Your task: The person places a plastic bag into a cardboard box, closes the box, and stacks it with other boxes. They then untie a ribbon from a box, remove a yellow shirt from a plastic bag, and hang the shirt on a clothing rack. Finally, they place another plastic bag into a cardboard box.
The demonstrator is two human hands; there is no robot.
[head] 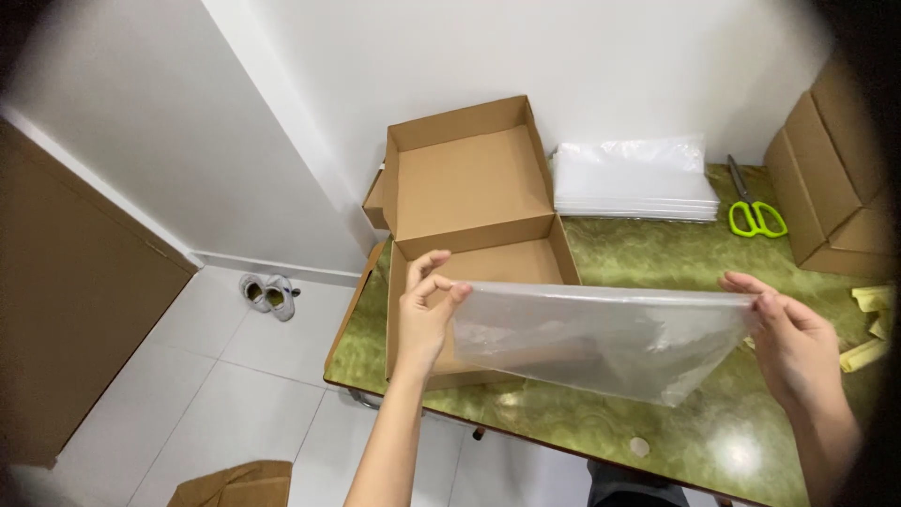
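A clear plastic bag (601,338) is stretched flat between both hands above the green table (619,422). My left hand (424,310) pinches its left top corner and my right hand (793,338) grips its right edge. Behind and under the bag lies an open brown cardboard box (469,178), its lid tilted up against the wall and its tray reaching below my left hand. The box looks empty.
A stack of clear plastic bags (633,178) lies at the back of the table, with green-handled scissors (751,211) beside it. Closed cardboard boxes (831,178) are stacked at the right. A pair of shoes (267,294) and a cardboard piece (239,485) lie on the tiled floor.
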